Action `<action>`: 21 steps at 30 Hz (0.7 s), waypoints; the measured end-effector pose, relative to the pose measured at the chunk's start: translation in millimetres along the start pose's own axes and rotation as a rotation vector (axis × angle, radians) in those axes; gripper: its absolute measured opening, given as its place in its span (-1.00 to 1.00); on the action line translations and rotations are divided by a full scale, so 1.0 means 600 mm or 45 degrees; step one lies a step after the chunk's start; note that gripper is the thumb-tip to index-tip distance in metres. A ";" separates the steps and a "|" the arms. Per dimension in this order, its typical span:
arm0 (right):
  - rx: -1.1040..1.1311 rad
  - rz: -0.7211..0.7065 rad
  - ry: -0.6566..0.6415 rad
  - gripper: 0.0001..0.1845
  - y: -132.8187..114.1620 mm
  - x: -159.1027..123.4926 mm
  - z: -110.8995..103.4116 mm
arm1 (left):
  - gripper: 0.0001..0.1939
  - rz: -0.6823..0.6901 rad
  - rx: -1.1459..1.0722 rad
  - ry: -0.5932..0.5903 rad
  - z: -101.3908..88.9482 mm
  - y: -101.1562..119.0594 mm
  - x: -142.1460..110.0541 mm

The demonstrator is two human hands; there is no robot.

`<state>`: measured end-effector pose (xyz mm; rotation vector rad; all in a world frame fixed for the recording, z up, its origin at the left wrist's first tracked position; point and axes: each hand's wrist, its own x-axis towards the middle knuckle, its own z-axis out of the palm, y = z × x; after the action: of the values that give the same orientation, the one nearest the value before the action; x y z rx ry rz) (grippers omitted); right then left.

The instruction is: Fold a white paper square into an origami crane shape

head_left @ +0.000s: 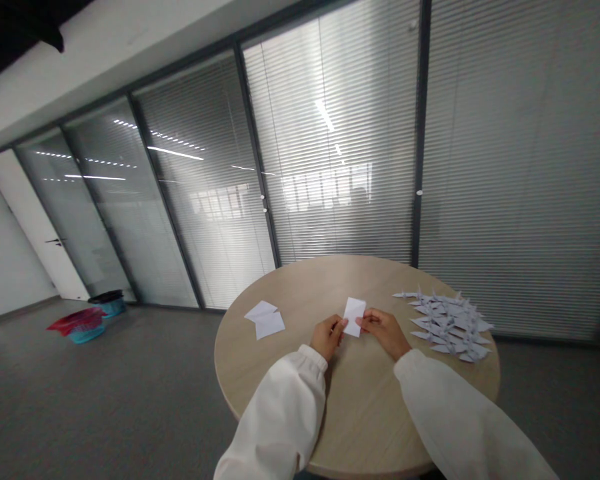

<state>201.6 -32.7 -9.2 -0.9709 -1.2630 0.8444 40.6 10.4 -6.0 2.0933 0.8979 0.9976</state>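
Between my two hands is a small white sheet of paper (pixel 355 315), folded into a narrow rectangle and held a little above the table. My left hand (pixel 329 337) pinches its lower left edge between thumb and fingers. On the opposite side, my right hand (pixel 383 330) grips the right edge the same way. Several white folded paper cranes (pixel 450 323) lie in a cluster to the right of my right hand. Over to the left, two or so loose white paper squares (pixel 269 325) lie partly overlapping on the tabletop.
The round wooden table (pixel 370 420) stands close to a glass partition with blinds (pixel 335 133). On the floor at left are a bin with a red liner (pixel 83 323) and a blue bin with a black liner (pixel 111 303), near a white door (pixel 35 227).
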 end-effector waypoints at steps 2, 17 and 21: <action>0.012 -0.001 0.006 -0.64 0.001 0.000 0.001 | -0.59 0.048 0.081 0.026 -0.002 0.001 0.000; -0.038 0.013 -0.065 -0.60 0.003 0.001 0.001 | -0.60 0.003 -0.016 -0.006 -0.003 0.009 -0.001; -0.051 0.045 -0.175 -0.61 -0.002 -0.002 0.004 | -0.61 0.021 -0.011 0.094 -0.004 0.010 0.001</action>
<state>198.8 -34.1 -8.6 -0.9829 -1.3877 0.9291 40.6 8.2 0.0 2.0711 0.9124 1.0913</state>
